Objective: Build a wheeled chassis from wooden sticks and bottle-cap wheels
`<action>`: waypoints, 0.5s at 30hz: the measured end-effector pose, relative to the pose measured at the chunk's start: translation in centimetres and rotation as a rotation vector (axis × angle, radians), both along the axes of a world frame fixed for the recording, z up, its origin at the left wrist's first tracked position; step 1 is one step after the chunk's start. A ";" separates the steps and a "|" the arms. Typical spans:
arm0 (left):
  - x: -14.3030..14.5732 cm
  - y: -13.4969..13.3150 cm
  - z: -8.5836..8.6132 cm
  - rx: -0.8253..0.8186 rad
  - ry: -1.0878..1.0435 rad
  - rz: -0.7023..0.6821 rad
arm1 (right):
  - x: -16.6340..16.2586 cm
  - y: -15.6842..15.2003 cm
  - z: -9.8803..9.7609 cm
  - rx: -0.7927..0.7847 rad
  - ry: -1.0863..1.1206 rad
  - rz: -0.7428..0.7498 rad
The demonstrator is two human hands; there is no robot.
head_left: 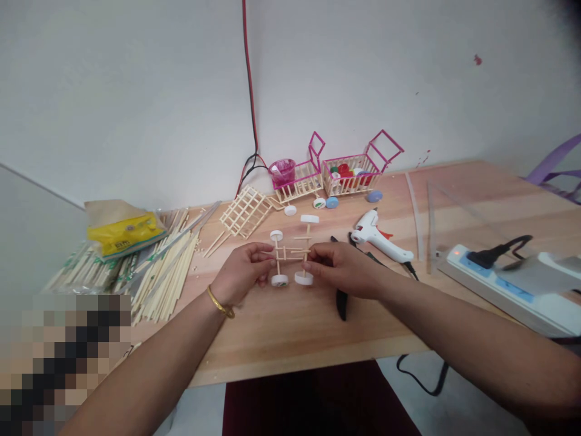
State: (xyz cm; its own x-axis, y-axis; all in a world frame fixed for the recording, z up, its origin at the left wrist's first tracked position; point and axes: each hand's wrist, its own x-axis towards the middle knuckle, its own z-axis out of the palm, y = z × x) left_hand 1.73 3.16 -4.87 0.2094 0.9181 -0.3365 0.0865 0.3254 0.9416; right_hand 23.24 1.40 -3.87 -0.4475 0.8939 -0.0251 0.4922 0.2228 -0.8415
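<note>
Between my hands is a small wheeled frame (290, 257) made of thin wooden sticks, with white bottle-cap wheels at its corners. My left hand (246, 271) pinches its left axle, between the upper-left cap (276, 235) and the lower-left cap (279, 280). The right axle is gripped by my right hand (338, 266), close to the lower-right cap (304, 278). One more white cap (309, 219) sits at the far end of that axle. Partly hidden behind my right hand and wrist lie black-handled pliers or cutters (341, 304).
A stick lattice (246, 212) and two basket carts with magenta trim (297, 184) (351, 175) stand by the wall. At right lie a white glue gun (379, 235) and a power strip (508, 284). Loose sticks (175, 272) and a yellow packet (127, 233) are at left.
</note>
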 end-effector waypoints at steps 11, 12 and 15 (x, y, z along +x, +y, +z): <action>-0.1 -0.1 -0.2 0.075 0.083 -0.005 | 0.6 -0.3 2.0 0.070 -0.422 -0.133; -0.1 -0.2 -0.2 0.088 0.105 -0.011 | 0.6 -0.3 2.0 0.077 -0.455 -0.127; 0.1 -0.5 0.1 0.125 0.190 -0.035 | 0.7 -0.3 1.8 0.085 -0.540 -0.120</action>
